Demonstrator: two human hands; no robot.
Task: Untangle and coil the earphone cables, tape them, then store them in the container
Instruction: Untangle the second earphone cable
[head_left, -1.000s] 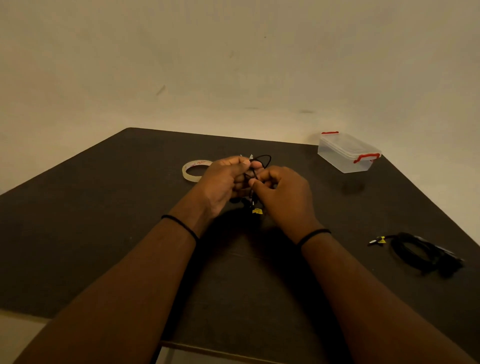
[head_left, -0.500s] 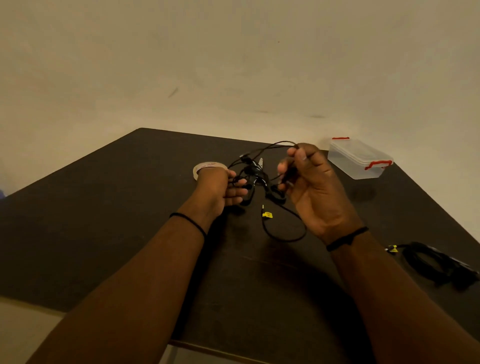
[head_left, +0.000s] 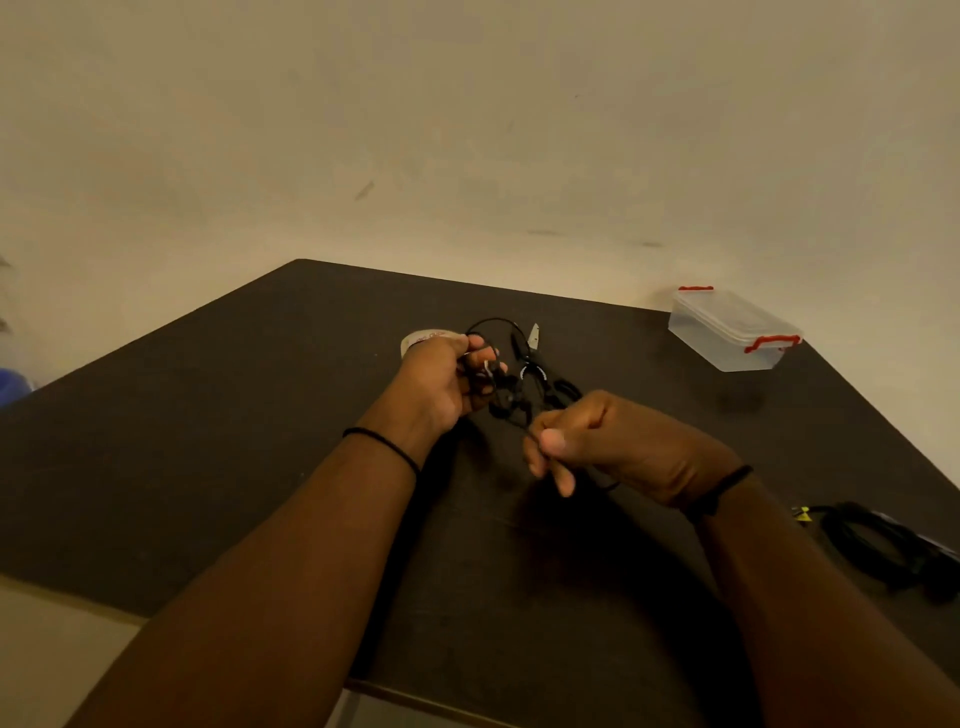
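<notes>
A tangled black earphone cable (head_left: 511, 387) hangs between both hands above the middle of the dark table (head_left: 208, 441). My left hand (head_left: 441, 384) grips one bunch of it, with a loop arching over the fingers. My right hand (head_left: 597, 441) pinches a strand of the same cable between thumb and fingers, lower and nearer to me. A roll of clear tape (head_left: 423, 340) lies on the table behind my left hand, partly hidden. The clear plastic container (head_left: 732, 330) with red clips stands lidded at the far right corner.
A second black cable bundle (head_left: 883, 545) with a yellow tag lies by the table's right edge. Small scissors (head_left: 533, 338) lie just beyond the tangle. A pale wall rises behind the table, and something blue (head_left: 13, 387) shows at the far left.
My right hand has come down from beside the tangle to a lower spot nearer me, pulling a strand. My left hand keeps its grip and has barely moved.
</notes>
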